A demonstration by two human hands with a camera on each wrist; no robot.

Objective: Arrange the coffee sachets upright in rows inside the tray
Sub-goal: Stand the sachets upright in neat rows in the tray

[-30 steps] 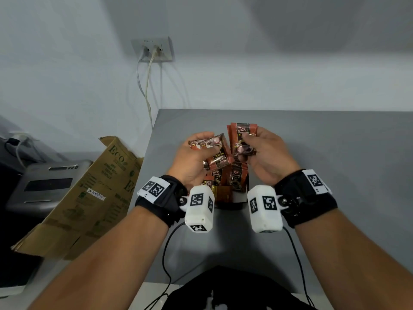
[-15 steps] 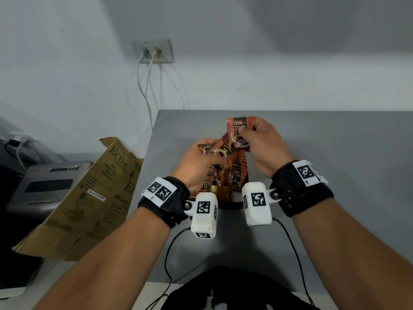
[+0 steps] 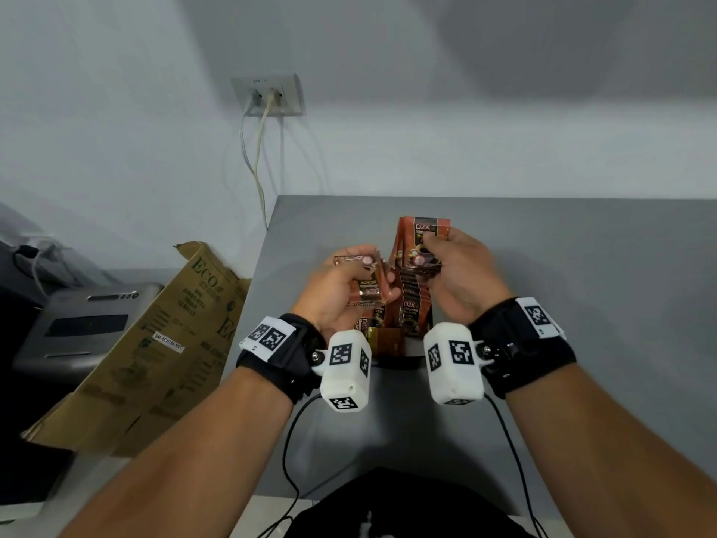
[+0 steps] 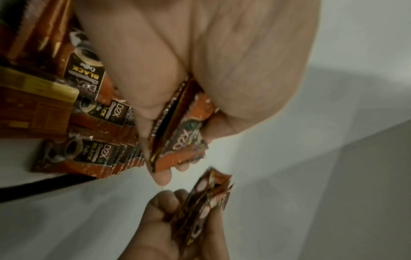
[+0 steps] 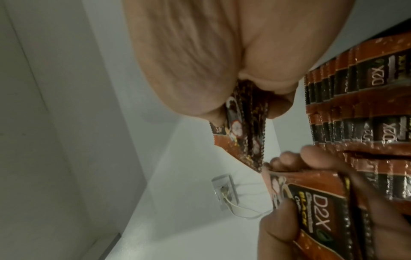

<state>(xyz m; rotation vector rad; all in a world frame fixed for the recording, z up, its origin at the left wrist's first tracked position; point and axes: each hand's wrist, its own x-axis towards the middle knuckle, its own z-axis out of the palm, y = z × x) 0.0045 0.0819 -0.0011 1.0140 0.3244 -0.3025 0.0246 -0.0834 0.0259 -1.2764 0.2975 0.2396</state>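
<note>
Partly done: rows of glossy red-brown foil coffee sachets (image 3: pixel 411 308) upright in tray, more clenched in left hand (image 3: pixel 341 289) and right hand (image 3: pixel 461 273), awaiting placement.

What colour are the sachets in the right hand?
Orange-brown sachets with a black panel and white D2X lettering; clearest in the head view.

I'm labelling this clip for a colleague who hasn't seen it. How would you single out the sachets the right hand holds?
Start at the grey table, then the rows of coffee sachets standing at its middle. Above them, the right hand grips a small bunch of sachets: upright, D2X label facing the camera, higher than the tilted bunch the left hand holds.
</note>
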